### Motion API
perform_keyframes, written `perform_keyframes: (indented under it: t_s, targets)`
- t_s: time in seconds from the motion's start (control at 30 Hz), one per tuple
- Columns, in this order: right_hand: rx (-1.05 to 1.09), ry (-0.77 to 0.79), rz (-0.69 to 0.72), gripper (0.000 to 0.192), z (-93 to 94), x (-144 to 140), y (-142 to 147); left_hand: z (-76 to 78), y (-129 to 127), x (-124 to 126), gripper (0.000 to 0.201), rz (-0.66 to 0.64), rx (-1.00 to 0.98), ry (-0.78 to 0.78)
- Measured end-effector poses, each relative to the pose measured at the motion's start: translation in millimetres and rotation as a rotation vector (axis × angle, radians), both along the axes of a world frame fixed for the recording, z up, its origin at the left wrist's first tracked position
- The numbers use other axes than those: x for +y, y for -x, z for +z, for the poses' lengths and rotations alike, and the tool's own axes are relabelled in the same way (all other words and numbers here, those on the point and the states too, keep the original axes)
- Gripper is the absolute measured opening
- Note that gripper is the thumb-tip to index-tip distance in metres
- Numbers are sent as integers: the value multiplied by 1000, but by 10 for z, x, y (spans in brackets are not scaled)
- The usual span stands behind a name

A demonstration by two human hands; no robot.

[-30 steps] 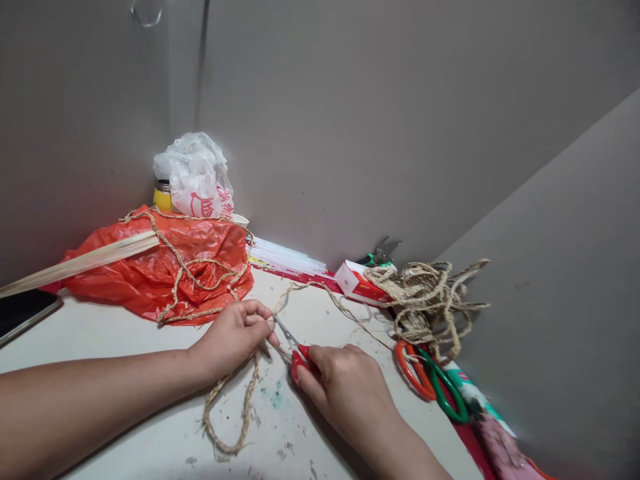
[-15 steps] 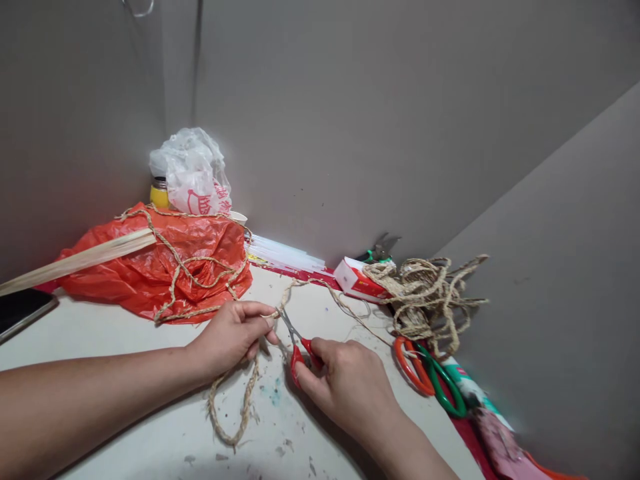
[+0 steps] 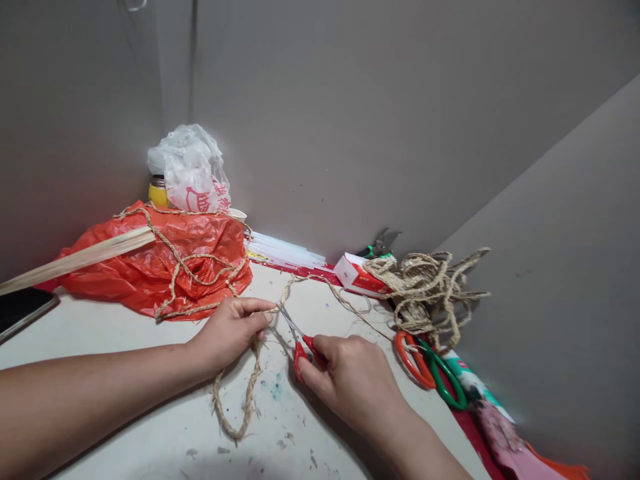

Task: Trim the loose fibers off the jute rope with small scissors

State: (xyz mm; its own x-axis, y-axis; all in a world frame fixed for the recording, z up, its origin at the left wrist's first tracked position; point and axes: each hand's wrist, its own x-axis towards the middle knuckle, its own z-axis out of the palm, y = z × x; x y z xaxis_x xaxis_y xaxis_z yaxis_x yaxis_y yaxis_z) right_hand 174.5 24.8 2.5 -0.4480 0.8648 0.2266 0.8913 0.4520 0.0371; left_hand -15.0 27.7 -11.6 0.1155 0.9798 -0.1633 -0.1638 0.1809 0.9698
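Observation:
A braided straw cord is pinched between the thumb and forefinger of my left hand. One loop of it hangs down onto the table below that hand, and another stretch runs off to the right behind the scissors. My right hand grips small red-handled scissors, thumb in one loop and fingers in the other. The blades are slightly parted, and their tips meet the cord just right of my left fingertips. Whether they have cut into it I cannot tell.
A red plastic bag with more cord on it lies at the left, near a phone. To the right are a heap of braided cord, orange- and green-handled scissors, a red-white box and pliers. Scraps dot the white table.
The scissor handles have come a little further apart and my left fingers have drawn in closer together. Both hands stay at nearly the same spot on the cord.

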Motion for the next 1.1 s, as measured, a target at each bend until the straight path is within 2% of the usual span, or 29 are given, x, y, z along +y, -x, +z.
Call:
perform_keyframes:
  t_s: [0.27,0.83,1.1]
  targets:
    - [36,96,10,30,-9,21,-16,87,-9,-1,20,17,-78,86]
    - [127,163,-21,29,15,14,19,-4,-3,15,23,-5,3,20]
    - [157,166,-3,32,-53,52,-11,10,0,28,26,21,-31,17]
